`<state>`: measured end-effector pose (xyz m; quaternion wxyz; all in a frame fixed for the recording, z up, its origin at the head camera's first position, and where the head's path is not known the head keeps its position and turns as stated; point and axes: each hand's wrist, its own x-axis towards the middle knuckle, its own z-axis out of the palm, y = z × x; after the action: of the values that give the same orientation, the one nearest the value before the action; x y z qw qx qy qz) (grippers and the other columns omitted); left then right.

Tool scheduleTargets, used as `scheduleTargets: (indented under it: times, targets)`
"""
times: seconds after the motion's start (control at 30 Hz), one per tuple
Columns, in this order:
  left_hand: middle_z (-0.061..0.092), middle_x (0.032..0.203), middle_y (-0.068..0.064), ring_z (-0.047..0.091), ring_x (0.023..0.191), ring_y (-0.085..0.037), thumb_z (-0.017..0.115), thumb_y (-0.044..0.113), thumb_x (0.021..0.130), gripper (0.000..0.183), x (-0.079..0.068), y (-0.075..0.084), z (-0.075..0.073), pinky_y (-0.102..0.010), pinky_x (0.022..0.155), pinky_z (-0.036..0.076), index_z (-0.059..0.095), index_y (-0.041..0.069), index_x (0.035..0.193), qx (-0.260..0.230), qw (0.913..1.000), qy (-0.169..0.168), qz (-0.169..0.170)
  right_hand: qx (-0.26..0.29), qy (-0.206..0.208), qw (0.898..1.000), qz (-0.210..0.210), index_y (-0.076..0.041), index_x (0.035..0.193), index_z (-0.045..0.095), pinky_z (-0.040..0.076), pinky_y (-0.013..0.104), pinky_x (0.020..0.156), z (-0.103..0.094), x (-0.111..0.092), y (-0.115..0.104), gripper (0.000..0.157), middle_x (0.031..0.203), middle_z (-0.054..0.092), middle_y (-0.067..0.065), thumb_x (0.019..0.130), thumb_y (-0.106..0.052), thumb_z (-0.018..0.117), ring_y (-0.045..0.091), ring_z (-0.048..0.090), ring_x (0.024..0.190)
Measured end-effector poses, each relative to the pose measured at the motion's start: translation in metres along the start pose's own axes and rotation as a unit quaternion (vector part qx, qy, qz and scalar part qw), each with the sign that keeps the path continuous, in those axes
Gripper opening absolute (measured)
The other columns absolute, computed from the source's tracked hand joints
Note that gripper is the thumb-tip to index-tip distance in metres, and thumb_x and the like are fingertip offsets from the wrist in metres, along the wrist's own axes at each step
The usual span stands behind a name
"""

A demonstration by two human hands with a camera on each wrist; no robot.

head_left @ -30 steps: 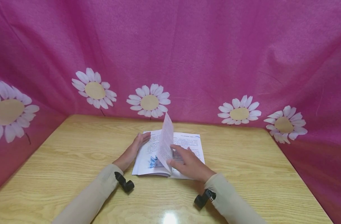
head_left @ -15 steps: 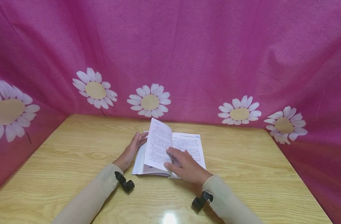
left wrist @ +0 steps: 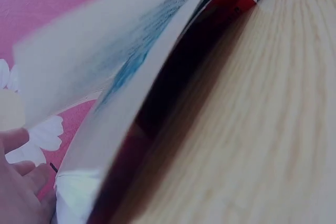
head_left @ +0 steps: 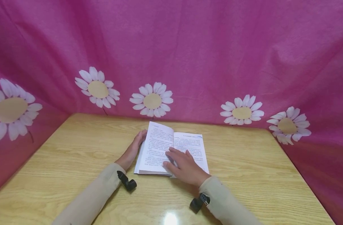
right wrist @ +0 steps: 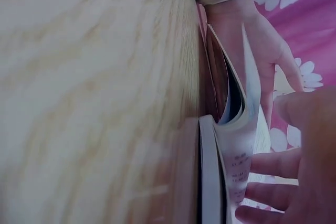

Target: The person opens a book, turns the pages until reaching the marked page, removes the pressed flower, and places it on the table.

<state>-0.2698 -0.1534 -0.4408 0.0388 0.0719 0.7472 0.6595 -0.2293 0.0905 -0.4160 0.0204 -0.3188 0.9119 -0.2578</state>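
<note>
Opened book (head_left: 161, 143) lies on the wood-grain table (head_left: 258, 162), roughly in front of the person, between both hands. Left-side leaf (head_left: 157, 150) is lifted off the pages under it, slanting up, small printed text all over. Right page (head_left: 188, 140) lies flatter, also text, with a bluish mark at its top corner.

Left hand (head_left: 133, 149) sits at the book's left edge, fingers extended, not curled round anything; fingertips are partly behind the leaf, so can't tell for sure if they touch it. Right hand (head_left: 186, 167) is over the middle of the book, fingers loosely spread, reaching across the fold onto the left-side leaf, not pinching it. Left wrist view: leaf stands apart from the page below, which carries a blue picture (left wrist: 139, 59); a red patch (left wrist: 228, 3) shows at the underside. Right wrist view: right fingers point at the printed paper, left hand beyond the book.

Both sleeves (head_left: 95, 193) are beige, each with a black wrist camera (head_left: 127, 181) strapped on. Pink curtain (head_left: 188, 47) hangs behind the table, printed with white daisies (head_left: 152, 100), yellowish centres.
</note>
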Motion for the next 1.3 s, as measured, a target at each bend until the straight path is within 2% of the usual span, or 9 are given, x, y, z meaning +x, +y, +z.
scheduleTargets:
  times: [0.23,0.37,0.53,0.7,0.83,0.97,1.1,1.2,1.3]
  targets:
    - [0.012,0.161,-0.007,0.01,0.148,-0.023,0.016,0.063,0.099,0.071,0.001,-0.001,0.001,-0.049,0.118,0.003,0.012,0.021,0.156,0.02,0.9998,-0.005,-0.002,-0.053,-0.002,0.999,0.013,-0.011,0.135,0.055,0.012,0.062,0.113,0.001,0.004,-0.006,0.054,0.148,0.043,0.009,0.099,-0.05,0.043,0.024,0.035,0.139]
    - [0.008,0.162,-0.003,0.005,0.148,-0.021,0.02,0.06,0.1,0.068,0.003,-0.001,0.003,-0.048,0.118,0.001,0.012,0.022,0.156,0.023,0.9997,-0.004,0.0,-0.08,-0.008,0.997,0.01,-0.012,0.131,0.059,0.012,0.065,0.112,-0.002,0.008,-0.009,0.053,0.145,0.046,0.009,0.099,-0.051,0.042,0.025,0.038,0.137]
    - [0.002,0.162,-0.001,-0.001,0.148,-0.024,0.029,0.045,0.103,0.058,0.004,0.002,0.004,-0.053,0.117,0.0,0.018,0.021,0.155,0.055,0.9984,-0.008,0.008,-0.118,-0.022,0.993,0.005,-0.014,0.123,0.065,0.016,0.067,0.109,-0.006,0.015,-0.014,0.05,0.14,0.052,0.01,0.099,-0.051,0.042,0.026,0.045,0.132]
    - [-0.001,0.163,-0.004,-0.003,0.148,-0.029,0.037,0.039,0.103,0.057,0.003,0.002,0.004,-0.058,0.115,0.001,0.021,0.019,0.154,0.092,0.995,-0.037,0.015,-0.134,-0.032,0.99,0.0,-0.017,0.114,0.069,0.019,0.069,0.107,-0.009,0.022,-0.017,0.045,0.132,0.059,0.009,0.099,-0.05,0.042,0.026,0.051,0.125]
    - [0.003,0.163,-0.003,-0.001,0.148,-0.029,0.048,0.04,0.1,0.061,0.002,-0.002,0.003,-0.059,0.115,0.004,0.026,0.017,0.153,0.13,0.9889,-0.064,0.035,-0.135,-0.037,0.99,0.003,-0.017,0.115,0.069,0.018,0.07,0.106,-0.009,0.022,-0.019,0.045,0.132,0.059,0.009,0.099,-0.049,0.043,0.026,0.05,0.126]
    - [0.013,0.162,-0.005,0.003,0.148,-0.03,0.062,0.039,0.093,0.066,0.0,-0.004,0.002,-0.061,0.114,0.005,0.036,0.015,0.149,0.201,0.972,-0.082,0.09,-0.138,-0.038,0.99,0.002,-0.015,0.115,0.068,0.016,0.07,0.107,-0.006,0.021,-0.021,0.044,0.137,0.054,0.012,0.099,-0.049,0.044,0.028,0.046,0.13]
    - [0.019,0.16,-0.012,0.006,0.147,-0.036,0.067,0.039,0.088,0.07,0.0,-0.007,0.003,-0.059,0.115,0.003,0.04,0.01,0.146,0.281,0.9431,-0.099,0.148,-0.145,-0.038,0.989,-0.003,-0.017,0.118,0.066,0.016,0.07,0.107,-0.005,0.02,-0.02,0.045,0.14,0.052,0.012,0.099,-0.05,0.042,0.027,0.044,0.132]
    - [0.018,0.16,-0.011,0.006,0.147,-0.036,0.069,0.045,0.085,0.077,0.0,-0.009,0.003,-0.056,0.116,0.001,0.039,0.012,0.148,0.32,0.9274,-0.115,0.156,-0.142,-0.04,0.989,-0.004,-0.018,0.123,0.065,0.014,0.071,0.107,-0.006,0.02,-0.019,0.048,0.141,0.051,0.01,0.1,-0.051,0.039,0.025,0.042,0.134]
    - [0.017,0.16,-0.01,0.005,0.147,-0.035,0.07,0.05,0.083,0.081,-0.001,-0.009,0.004,-0.056,0.116,0.0,0.037,0.014,0.149,0.343,0.9178,-0.127,0.154,-0.138,-0.045,0.989,-0.004,-0.017,0.125,0.064,0.013,0.07,0.108,-0.006,0.019,-0.018,0.049,0.143,0.05,0.01,0.101,-0.051,0.038,0.024,0.04,0.135]
